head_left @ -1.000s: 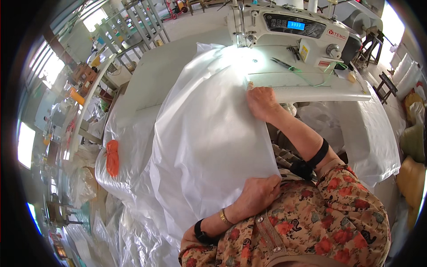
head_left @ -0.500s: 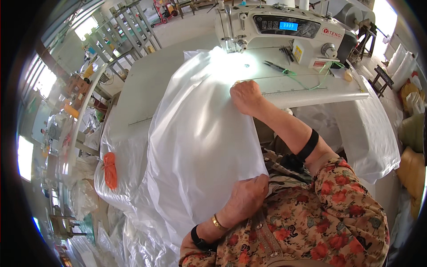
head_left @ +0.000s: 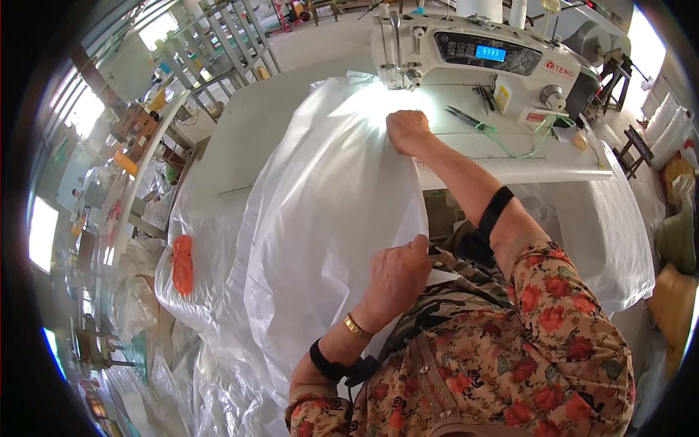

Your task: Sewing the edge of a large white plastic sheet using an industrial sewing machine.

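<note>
A large translucent white plastic sheet (head_left: 328,204) spreads from under the head of a sewing machine (head_left: 473,62) down toward my lap. My right hand (head_left: 408,132) is closed on the sheet's right edge, just in front of the lit needle area. Lower on that same edge, my left hand (head_left: 399,275) is closed with the sheet pinched in its fingers; a small corner of it sticks out beside my trousers. Folds run along the sheet between the two hands and the machine. The needle tip is lost in the glare.
Thread snips (head_left: 466,116) with a green cord lie on the machine table (head_left: 255,124), right of the needle. An orange bundle (head_left: 182,264) rests on the plastic-covered left side. Metal racks (head_left: 233,44) stand behind at the left, and a small dark stool (head_left: 635,151) at the far right.
My left hand has moved up along the sheet's edge, toward the machine. My right hand has shifted slightly closer to the needle with the sheet. The whole view has turned a little.
</note>
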`<state>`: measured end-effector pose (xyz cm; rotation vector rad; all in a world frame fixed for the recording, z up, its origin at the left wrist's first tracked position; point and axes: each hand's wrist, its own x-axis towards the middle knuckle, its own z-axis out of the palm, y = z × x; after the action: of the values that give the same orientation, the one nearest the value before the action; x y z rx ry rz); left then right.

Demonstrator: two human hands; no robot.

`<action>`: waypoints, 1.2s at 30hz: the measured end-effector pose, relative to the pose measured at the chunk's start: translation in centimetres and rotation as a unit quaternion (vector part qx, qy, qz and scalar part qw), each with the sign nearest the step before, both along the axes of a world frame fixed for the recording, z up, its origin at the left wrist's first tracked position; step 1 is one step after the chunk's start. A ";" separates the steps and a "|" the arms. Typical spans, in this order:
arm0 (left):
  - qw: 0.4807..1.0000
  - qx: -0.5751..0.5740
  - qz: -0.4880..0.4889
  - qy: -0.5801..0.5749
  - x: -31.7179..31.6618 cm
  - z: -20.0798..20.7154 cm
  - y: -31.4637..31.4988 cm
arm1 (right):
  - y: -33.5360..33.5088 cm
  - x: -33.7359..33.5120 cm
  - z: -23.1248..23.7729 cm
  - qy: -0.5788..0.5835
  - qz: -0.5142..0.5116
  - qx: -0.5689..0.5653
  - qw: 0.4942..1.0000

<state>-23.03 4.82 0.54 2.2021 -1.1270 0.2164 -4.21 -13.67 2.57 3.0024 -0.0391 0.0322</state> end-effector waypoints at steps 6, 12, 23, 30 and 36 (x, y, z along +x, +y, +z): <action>0.984 -0.136 -0.007 0.116 -0.7 -0.6 -1.7 | -1.6 -4.8 -2.4 -0.120 -0.024 0.171 0.978; 0.991 -0.097 -0.031 0.086 -0.7 -2.4 -2.4 | 1.7 -14.1 -1.0 -0.031 -0.015 0.172 0.984; 0.995 -0.067 -0.020 0.073 -0.1 -3.4 -3.6 | 0.8 -14.0 -2.4 -0.021 0.036 0.117 0.992; 0.997 -0.059 0.027 0.049 2.4 -2.3 -3.2 | 0.6 -11.0 -1.9 -0.066 0.070 0.170 0.981; 0.997 -0.001 0.073 0.015 5.3 -1.2 -3.6 | 0.0 -7.5 -1.9 -0.094 0.080 0.196 0.973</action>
<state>-17.68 1.22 -0.66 2.2799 -0.9513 0.2464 -11.74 -13.64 0.64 3.3764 0.2021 0.3664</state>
